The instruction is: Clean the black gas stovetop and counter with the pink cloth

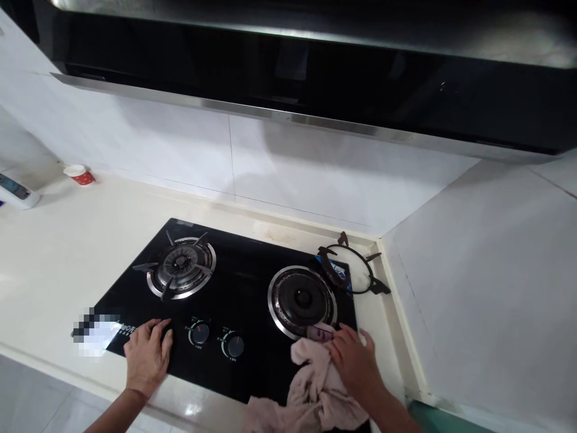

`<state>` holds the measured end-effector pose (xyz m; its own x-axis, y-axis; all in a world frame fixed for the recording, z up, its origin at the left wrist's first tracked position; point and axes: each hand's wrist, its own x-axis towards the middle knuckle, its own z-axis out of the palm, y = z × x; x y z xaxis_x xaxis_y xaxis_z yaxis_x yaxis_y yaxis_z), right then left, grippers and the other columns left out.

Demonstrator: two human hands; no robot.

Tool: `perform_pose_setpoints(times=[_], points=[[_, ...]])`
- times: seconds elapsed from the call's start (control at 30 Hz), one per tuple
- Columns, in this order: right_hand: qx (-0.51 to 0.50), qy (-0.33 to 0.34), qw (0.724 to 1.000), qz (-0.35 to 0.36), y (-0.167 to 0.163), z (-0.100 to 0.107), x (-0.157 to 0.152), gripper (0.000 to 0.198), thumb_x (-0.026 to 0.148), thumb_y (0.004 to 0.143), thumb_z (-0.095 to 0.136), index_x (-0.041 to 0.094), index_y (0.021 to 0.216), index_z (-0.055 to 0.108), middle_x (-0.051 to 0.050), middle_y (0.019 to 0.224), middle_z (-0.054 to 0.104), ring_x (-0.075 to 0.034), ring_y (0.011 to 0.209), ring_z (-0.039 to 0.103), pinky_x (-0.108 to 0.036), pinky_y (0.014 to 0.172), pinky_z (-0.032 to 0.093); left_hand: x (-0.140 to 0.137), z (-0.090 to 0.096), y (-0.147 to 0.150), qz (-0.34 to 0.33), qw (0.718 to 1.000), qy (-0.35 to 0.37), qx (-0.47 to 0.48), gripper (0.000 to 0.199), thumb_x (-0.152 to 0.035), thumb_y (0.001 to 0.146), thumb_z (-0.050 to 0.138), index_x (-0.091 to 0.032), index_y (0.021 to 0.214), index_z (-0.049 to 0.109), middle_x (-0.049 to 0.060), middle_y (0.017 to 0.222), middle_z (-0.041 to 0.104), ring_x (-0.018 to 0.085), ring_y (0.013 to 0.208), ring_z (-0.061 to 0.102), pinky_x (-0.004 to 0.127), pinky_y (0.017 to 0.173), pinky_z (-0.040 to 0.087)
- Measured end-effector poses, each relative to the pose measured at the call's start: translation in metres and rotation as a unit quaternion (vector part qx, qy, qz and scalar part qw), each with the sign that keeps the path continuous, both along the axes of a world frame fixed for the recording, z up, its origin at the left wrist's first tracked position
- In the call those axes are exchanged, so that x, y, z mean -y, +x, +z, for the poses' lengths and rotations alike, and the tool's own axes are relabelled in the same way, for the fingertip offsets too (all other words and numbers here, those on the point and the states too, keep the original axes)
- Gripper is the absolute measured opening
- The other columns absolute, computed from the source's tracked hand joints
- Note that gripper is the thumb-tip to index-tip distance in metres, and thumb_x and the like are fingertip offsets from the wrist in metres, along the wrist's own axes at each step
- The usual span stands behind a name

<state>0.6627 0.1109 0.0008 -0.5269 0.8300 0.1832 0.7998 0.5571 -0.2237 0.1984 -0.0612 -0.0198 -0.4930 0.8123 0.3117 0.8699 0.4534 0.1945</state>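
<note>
A black glass gas cooktop (243, 282) is set in the pale counter. My left hand (148, 352) rests on its front left edge, fingers apart and slightly bent, holding nothing. My right hand (354, 361) is closed on a pink cloth (315, 382), pressing part of it against the front rim of the right burner (302, 297). The rest of the cloth lies bunched over the cooktop's front edge. The right burner has no pan support on it. A dark pan support (372, 282) sits at the back right corner, partly on the glass and partly on the counter.
On the left burner (181, 264) the pan support is in place. Two control knobs (199, 332) are between my hands. A red and white paper cup (79, 174) leans at the back left, near a white device (18, 191). Above hangs a black range hood (288, 75); tiled walls (478, 288) stand behind and right.
</note>
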Motion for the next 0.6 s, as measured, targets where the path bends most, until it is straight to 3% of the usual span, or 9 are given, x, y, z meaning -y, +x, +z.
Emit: perform_pose_setpoints(times=[0.07,0.13,0.2,0.27,0.37,0.43,0.5,0.6], points=[[-0.043,-0.03,0.995,-0.089,0.015,-0.002,-0.014,0.042,0.043,0.098,0.03,0.024,0.072,0.057,-0.005,0.079,0.065,-0.023,0.085,0.061,-0.042,0.084,0.042,0.0,-0.001,0.0,0.0,1.0,0.002,-0.002,0.046,-0.043,0.098,0.031,-0.016,0.114,0.065,0.015,0.117,0.056,0.031,0.108,0.049,0.046,0.087,0.041],[-0.097,-0.071,0.979,-0.166,0.026,0.002,-0.026,0.046,0.055,0.096,0.03,0.025,0.066,0.048,-0.002,0.064,0.057,-0.02,0.065,0.056,-0.034,0.065,0.041,-0.001,-0.001,0.0,-0.001,1.0,0.004,-0.008,0.047,-0.043,0.098,0.031,-0.015,0.114,0.065,0.015,0.116,0.056,0.032,0.108,0.049,0.046,0.086,0.041],[-0.141,-0.087,0.957,-0.238,0.035,0.011,-0.035,0.046,0.06,0.094,0.031,0.025,0.07,0.049,-0.001,0.062,0.057,-0.02,0.061,0.054,-0.032,0.061,0.04,-0.002,-0.001,0.0,-0.002,1.0,0.004,-0.014,0.048,-0.043,0.098,0.03,-0.015,0.114,0.065,0.015,0.116,0.056,0.032,0.108,0.049,0.046,0.086,0.041],[-0.148,-0.086,0.941,-0.292,0.042,0.019,-0.043,0.044,0.059,0.093,0.035,0.023,0.087,0.058,-0.004,0.074,0.063,-0.021,0.068,0.058,-0.032,0.064,0.042,-0.003,0.0,0.0,-0.002,1.0,0.005,-0.019,0.05,-0.044,0.098,0.029,-0.014,0.114,0.065,0.015,0.116,0.057,0.032,0.107,0.049,0.046,0.085,0.041],[-0.059,-0.063,0.956,-0.279,0.046,0.029,-0.049,0.041,0.048,0.09,0.043,0.021,0.114,0.062,-0.01,0.105,0.066,-0.026,0.091,0.061,-0.036,0.075,0.044,-0.003,-0.001,-0.001,-0.001,1.0,0.006,-0.026,0.052,-0.046,0.098,0.027,-0.014,0.113,0.066,0.015,0.115,0.057,0.032,0.107,0.049,0.046,0.084,0.041],[0.018,-0.014,0.971,-0.238,0.041,0.031,-0.049,0.035,0.04,0.089,0.046,0.024,0.113,0.066,-0.011,0.12,0.062,-0.029,0.107,0.057,-0.041,0.084,0.042,-0.004,-0.001,-0.001,-0.001,1.0,0.002,-0.027,0.053,-0.047,0.099,0.026,-0.014,0.113,0.066,0.015,0.115,0.057,0.033,0.107,0.049,0.046,0.084,0.041],[0.054,0.03,0.976,-0.207,0.03,0.032,-0.048,0.03,0.036,0.091,0.045,0.025,0.106,0.069,-0.011,0.122,0.061,-0.029,0.112,0.054,-0.043,0.089,0.039,-0.004,-0.001,-0.001,0.001,1.0,-0.002,-0.026,0.054,-0.048,0.099,0.025,-0.015,0.113,0.066,0.015,0.115,0.057,0.033,0.107,0.049,0.047,0.085,0.041],[0.082,0.016,0.979,-0.187,0.01,0.026,-0.047,0.03,0.039,0.093,0.048,0.022,0.11,0.066,-0.01,0.108,0.066,-0.027,0.104,0.057,-0.041,0.088,0.039,-0.004,0.0,-0.001,0.004,1.0,-0.007,-0.023,0.055,-0.048,0.099,0.024,-0.015,0.114,0.065,0.015,0.116,0.057,0.033,0.108,0.049,0.047,0.085,0.041]])
